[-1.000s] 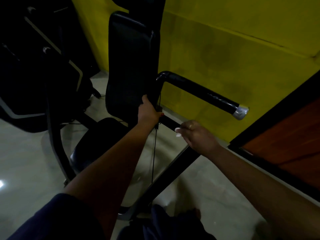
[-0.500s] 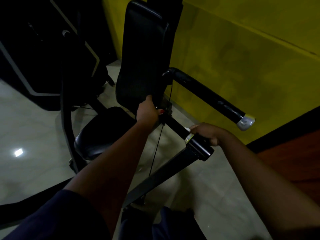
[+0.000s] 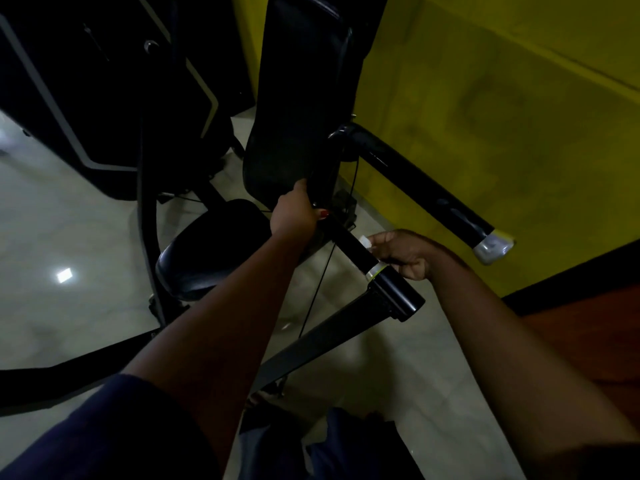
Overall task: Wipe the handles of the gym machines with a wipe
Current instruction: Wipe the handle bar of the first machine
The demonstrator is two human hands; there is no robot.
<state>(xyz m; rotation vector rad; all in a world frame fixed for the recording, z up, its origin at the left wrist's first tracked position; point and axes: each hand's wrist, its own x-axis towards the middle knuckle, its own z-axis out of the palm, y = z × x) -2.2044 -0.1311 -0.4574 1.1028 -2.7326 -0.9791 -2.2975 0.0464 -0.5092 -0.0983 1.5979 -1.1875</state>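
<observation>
GYM FLOOR: At centre frame, a person's right hand [image 3: 405, 252] pinches a small white wipe [image 3: 364, 241] against the black lower handle [image 3: 348, 242] of a gym machine, just above the bar's pale collar [image 3: 375, 270]. How much of the wipe lies folded under the fingers cannot be made out in the dim light. The left hand [image 3: 294, 213] is curled tight round the same bar's inner end, below the back pad [image 3: 301, 98], and appears to be steadying it. The wipe meets the bar only on the side facing the yellow wall [image 3: 519, 116]. The step would likely go best with the wipe wrapped round the bar and drawn its full length between collar and left hand, with a twist to catch the underside. The patch under the left hand would need its own pass once that hand lets go. The upper handle [image 3: 415, 181], ending in a silver cap [image 3: 493, 247] at right of frame, has no hand on it.
</observation>
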